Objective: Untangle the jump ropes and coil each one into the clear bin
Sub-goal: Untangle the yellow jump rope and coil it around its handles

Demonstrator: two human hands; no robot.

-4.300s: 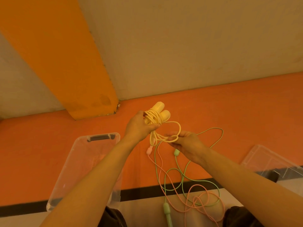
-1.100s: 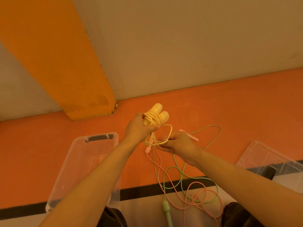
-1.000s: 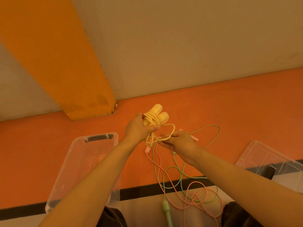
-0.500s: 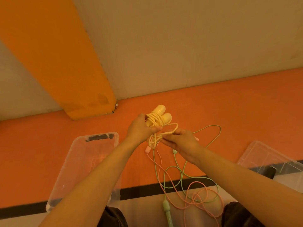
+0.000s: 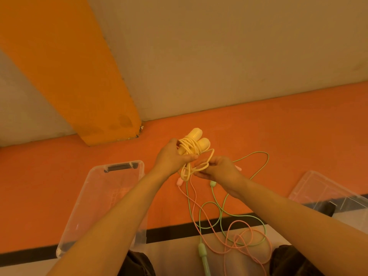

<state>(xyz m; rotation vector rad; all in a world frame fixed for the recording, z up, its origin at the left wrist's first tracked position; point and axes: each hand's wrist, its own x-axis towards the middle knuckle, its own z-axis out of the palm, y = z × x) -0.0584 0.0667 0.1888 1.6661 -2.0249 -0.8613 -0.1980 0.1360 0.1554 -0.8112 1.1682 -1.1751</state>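
Clear bin: lower left of the frame, on the orange floor, its dark handle at the far end; the left forearm crosses over its near right corner. No rope shows inside it.
Left hand: centre of the frame, just left of the yellow bundle. Its fingers are curled round the two handles and the wound cord, thumb laid across the front.
Yellow jump rope: centre, held up above the floor. The cord is wrapped round its two rounded handles, which poke up and to the right out of the left hand; loose loops hang below, between the two hands.
Right hand: just right of centre, close beside the left hand. Fingertips pinch a loose loop of the yellow cord.
Pink jump rope: lower centre to lower right, lying on the floor in loose loops tangled with the green one. One pink end shows just below the hands.
Green jump rope: right of centre, looping out past the right hand and down the floor. One green handle lies at the bottom edge of the frame.
Second clear container: right edge of the frame, on the floor, partly cut off.
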